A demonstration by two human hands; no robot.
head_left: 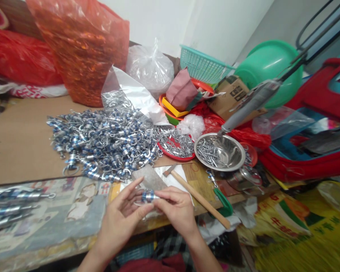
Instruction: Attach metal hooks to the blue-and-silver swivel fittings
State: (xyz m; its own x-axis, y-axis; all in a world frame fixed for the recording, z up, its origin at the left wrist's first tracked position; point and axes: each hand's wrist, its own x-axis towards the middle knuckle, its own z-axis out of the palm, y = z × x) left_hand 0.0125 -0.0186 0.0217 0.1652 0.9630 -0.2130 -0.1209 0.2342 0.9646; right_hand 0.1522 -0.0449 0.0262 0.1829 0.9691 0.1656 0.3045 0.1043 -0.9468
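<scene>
Home piecework workshop: table heaped at 11 o'clock with blue-silver metal fittings, steel bowl of pins at 2 o'clock, hammer alongside, bulk bags stacked behind.

No legible text. Red characters on yellow sack off worktop's right edge, dark print on cardboard box at back: both too blurred.
</scene>
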